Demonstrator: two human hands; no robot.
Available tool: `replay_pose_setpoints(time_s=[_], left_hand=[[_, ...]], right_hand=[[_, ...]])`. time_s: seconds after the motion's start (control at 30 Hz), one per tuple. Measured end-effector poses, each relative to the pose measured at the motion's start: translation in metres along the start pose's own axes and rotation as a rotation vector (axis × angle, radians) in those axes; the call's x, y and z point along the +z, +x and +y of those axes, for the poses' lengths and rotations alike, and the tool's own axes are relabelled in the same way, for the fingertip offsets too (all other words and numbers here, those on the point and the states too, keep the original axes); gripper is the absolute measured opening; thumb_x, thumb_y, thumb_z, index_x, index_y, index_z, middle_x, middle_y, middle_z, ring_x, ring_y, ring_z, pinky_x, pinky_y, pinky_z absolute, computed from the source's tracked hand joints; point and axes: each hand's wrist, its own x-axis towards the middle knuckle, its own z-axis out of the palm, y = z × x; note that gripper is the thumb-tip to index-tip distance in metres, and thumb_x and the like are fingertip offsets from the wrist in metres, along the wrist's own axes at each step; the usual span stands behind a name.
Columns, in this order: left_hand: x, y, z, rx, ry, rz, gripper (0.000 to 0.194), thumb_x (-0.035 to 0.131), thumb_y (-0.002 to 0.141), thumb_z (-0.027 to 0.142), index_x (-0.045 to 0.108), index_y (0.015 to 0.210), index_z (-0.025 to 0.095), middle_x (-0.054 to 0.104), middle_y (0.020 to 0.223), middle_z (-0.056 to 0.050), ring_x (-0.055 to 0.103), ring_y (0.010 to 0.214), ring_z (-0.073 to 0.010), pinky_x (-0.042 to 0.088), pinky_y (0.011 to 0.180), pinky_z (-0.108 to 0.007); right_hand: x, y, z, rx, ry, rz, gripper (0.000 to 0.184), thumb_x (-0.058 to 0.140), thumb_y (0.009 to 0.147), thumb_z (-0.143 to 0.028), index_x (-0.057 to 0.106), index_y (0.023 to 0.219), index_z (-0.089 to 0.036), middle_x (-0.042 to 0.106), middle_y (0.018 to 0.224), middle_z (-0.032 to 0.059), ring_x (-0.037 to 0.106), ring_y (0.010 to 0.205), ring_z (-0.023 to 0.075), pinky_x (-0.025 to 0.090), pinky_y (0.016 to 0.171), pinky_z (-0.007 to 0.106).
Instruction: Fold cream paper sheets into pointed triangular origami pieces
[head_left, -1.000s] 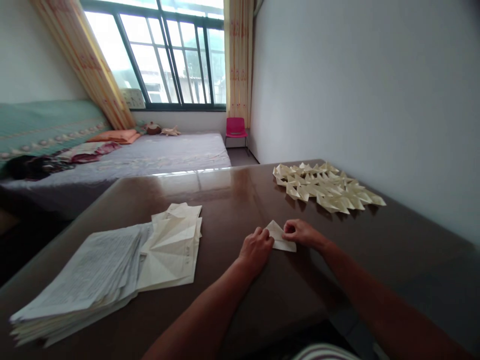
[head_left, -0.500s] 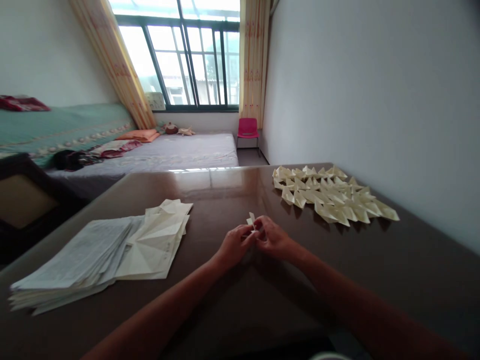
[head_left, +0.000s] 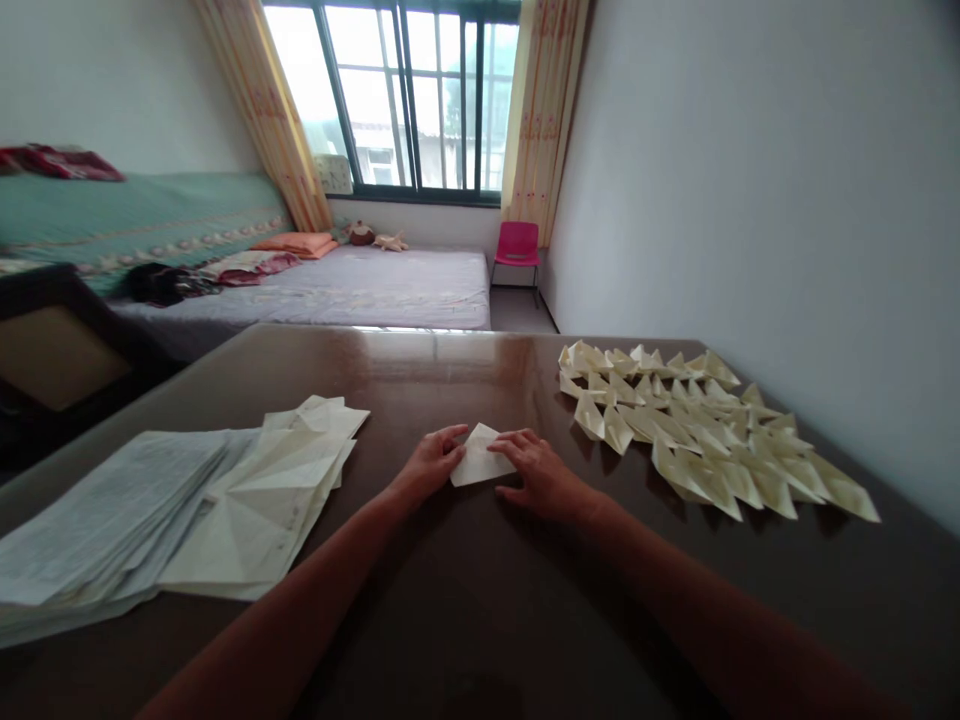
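Note:
A small piece of folded cream paper (head_left: 480, 462), pointed at the top, lies on the brown table between my hands. My left hand (head_left: 429, 466) holds its left edge with thumb and curled fingers. The fingers of my right hand (head_left: 541, 472) stretch over its right side, the thumb apart and lower, near the tabletop. To the left, creased cream sheets (head_left: 255, 510) overlap a stack of printed paper (head_left: 112, 510). On the right, several pointed folded paper pieces (head_left: 697, 420) stand in rows.
The glossy table (head_left: 450, 600) reaches to the wall on the right. Beyond its far edge are a bed (head_left: 420, 285) and a pink chair (head_left: 517, 243) under the window. A dark chair back (head_left: 60, 345) stands at the left.
The paper was pinched up between both hands; now it lies flatter and wider on the table. My hands have moved apart, the right fingers spread. The camera view has shifted slightly.

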Motion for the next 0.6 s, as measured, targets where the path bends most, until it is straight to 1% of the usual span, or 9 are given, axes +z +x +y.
replay_pose_setpoints(time_s=[0.07,0.13,0.23,0.27,0.3,0.37,0.43,0.53,0.6], left_hand=[[-0.003,0.003,-0.003,-0.01,0.07,0.017,0.051,0.055,0.08,0.031,0.056,0.126,0.008,0.066,0.073,-0.002,0.056,0.063,-0.013,0.044,0.059,-0.024],[-0.004,0.003,-0.002,0.016,0.226,0.019,0.045,0.051,0.083,0.027,0.058,0.125,0.011,0.067,0.077,-0.003,0.057,0.068,-0.0143,0.047,0.065,-0.026],[-0.005,-0.004,0.005,0.179,0.593,0.073,0.039,0.05,0.086,0.023,0.059,0.123,0.018,0.067,0.102,-0.006,0.058,0.093,-0.0184,0.047,0.085,-0.032],[-0.005,-0.008,0.008,0.252,0.705,0.092,0.035,0.052,0.087,0.025,0.061,0.12,0.022,0.063,0.113,-0.007,0.054,0.104,-0.0206,0.045,0.092,-0.034],[-0.005,-0.012,0.011,0.307,0.774,0.073,0.029,0.051,0.088,0.028,0.065,0.113,0.024,0.061,0.117,-0.006,0.051,0.109,-0.0213,0.043,0.095,-0.035],[-0.004,-0.021,0.015,0.379,0.82,-0.044,0.026,0.05,0.09,0.038,0.068,0.104,0.026,0.063,0.111,-0.004,0.052,0.105,-0.0197,0.045,0.092,-0.032],[-0.003,-0.027,0.018,0.41,0.859,-0.133,0.03,0.053,0.088,0.045,0.067,0.106,0.026,0.064,0.108,-0.004,0.052,0.102,-0.0197,0.046,0.088,-0.031],[-0.006,-0.029,0.018,0.416,0.909,-0.164,0.027,0.048,0.091,0.038,0.067,0.108,0.027,0.064,0.106,-0.004,0.053,0.098,-0.0186,0.045,0.085,-0.03],[-0.011,-0.026,0.016,0.389,0.867,-0.178,0.028,0.043,0.094,0.032,0.069,0.104,0.028,0.066,0.101,-0.003,0.055,0.095,-0.0162,0.045,0.083,-0.028]], right_hand=[[0.004,0.001,0.003,-0.026,-0.077,-0.025,0.049,0.067,0.077,-0.028,0.054,0.124,-0.02,0.056,0.126,0.0096,0.044,0.117,0.0262,0.037,0.095,0.042],[0.008,0.002,0.005,-0.049,-0.133,-0.035,0.038,0.062,0.081,-0.024,0.058,0.119,-0.021,0.059,0.122,0.0092,0.046,0.112,0.0248,0.036,0.093,0.04],[0.012,0.004,0.009,-0.084,-0.184,-0.064,0.024,0.053,0.09,-0.023,0.064,0.111,-0.024,0.064,0.112,0.0075,0.05,0.104,0.0224,0.036,0.089,0.037],[0.012,0.004,0.011,-0.085,-0.193,-0.069,0.023,0.05,0.092,-0.024,0.066,0.109,-0.025,0.065,0.11,0.007,0.051,0.102,0.022,0.036,0.087,0.037],[0.013,0.004,0.012,-0.084,-0.195,-0.074,0.024,0.048,0.094,-0.026,0.066,0.109,-0.026,0.066,0.108,0.0068,0.051,0.101,0.022,0.037,0.086,0.036],[0.012,0.003,0.014,-0.073,-0.179,-0.071,0.026,0.046,0.095,-0.027,0.066,0.11,-0.027,0.066,0.108,0.0068,0.051,0.102,0.0222,0.038,0.085,0.035],[0.01,0.002,0.016,-0.074,-0.125,-0.069,0.027,0.045,0.095,-0.027,0.067,0.112,-0.026,0.067,0.108,0.0068,0.052,0.102,0.0216,0.039,0.087,0.035],[0.006,0.0,0.023,-0.056,0.02,-0.073,0.027,0.045,0.095,-0.027,0.069,0.109,-0.027,0.068,0.107,0.0048,0.054,0.1,0.0193,0.04,0.09,0.034],[0.004,-0.001,0.032,-0.016,0.129,-0.073,0.024,0.049,0.094,-0.03,0.071,0.103,-0.029,0.07,0.106,0.003,0.056,0.099,0.0183,0.042,0.089,0.033]])
